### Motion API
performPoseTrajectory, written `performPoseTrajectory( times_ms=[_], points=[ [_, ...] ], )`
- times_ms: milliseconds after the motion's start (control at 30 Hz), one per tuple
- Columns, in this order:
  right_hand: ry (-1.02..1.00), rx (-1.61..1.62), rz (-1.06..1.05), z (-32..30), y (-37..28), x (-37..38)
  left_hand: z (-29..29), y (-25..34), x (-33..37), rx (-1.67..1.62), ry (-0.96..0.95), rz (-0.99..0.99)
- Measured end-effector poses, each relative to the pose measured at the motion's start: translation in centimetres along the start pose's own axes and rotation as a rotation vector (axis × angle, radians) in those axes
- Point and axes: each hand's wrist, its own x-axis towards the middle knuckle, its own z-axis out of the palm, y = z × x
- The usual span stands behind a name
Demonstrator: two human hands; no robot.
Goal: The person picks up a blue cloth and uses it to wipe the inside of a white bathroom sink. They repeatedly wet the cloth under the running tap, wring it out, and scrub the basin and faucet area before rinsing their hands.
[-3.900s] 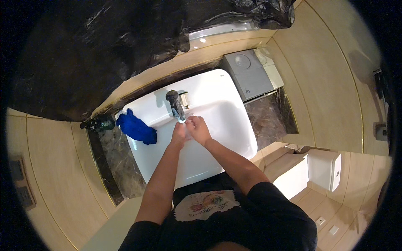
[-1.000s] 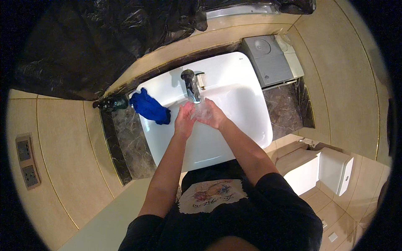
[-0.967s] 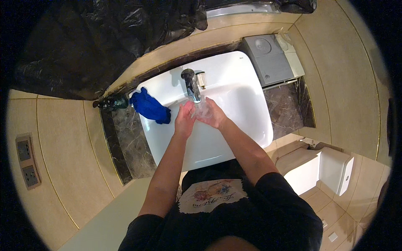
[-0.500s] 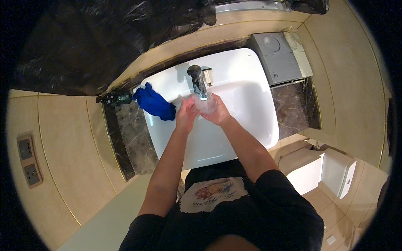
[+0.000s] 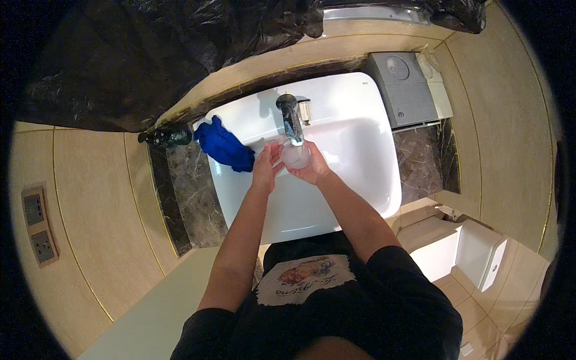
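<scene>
Under the spout of the chrome faucet (image 5: 290,117), a clear, whitish round cup (image 5: 296,158) rests in my right hand (image 5: 315,170), whose fingers curve around its right side and underside. My left hand (image 5: 264,168) is at the cup's left side with its fingers apart; whether the fingertips touch it, I cannot tell. Both hands are over the white washbasin (image 5: 312,219). A crumpled blue cloth (image 5: 223,146) is draped on the basin's left rim, close to my left hand. The inside of the cup is blurred.
Left of the basin, a dark green bottle (image 5: 170,135) lies on the brown marble counter (image 5: 195,198). A grey box (image 5: 403,90) stands at the back right. Black plastic sheeting (image 5: 138,54) hangs over the back wall. A white toilet (image 5: 435,246) is at the lower right.
The cup shows more clearly below the spout now, and my left fingers are spread a little further from it. The view has shifted slightly; my right hand still supports the cup.
</scene>
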Motion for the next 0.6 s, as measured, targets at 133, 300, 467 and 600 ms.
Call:
performPoseTrajectory(
  times_ms=[133, 300, 467, 600],
  points=[
    [-0.030, 0.088, -0.070, -0.3, -0.1, 0.9, -0.6, -0.4, 0.7, -0.067, -0.053, 0.014],
    [-0.006, -0.058, -0.187, -0.1, 0.0, -0.2, 0.3, -1.0, 0.5, 0.000, -0.016, -0.020],
    [0.367, -0.248, -0.472, 0.8, 0.9, -2.0, 1.1, -2.1, 1.5, 0.015, -0.062, -0.077],
    [0.399, -0.605, -0.873, -1.3, 1.7, -2.2, 1.7, -3.3, 2.6, -0.051, -0.196, -0.136]
  ],
)
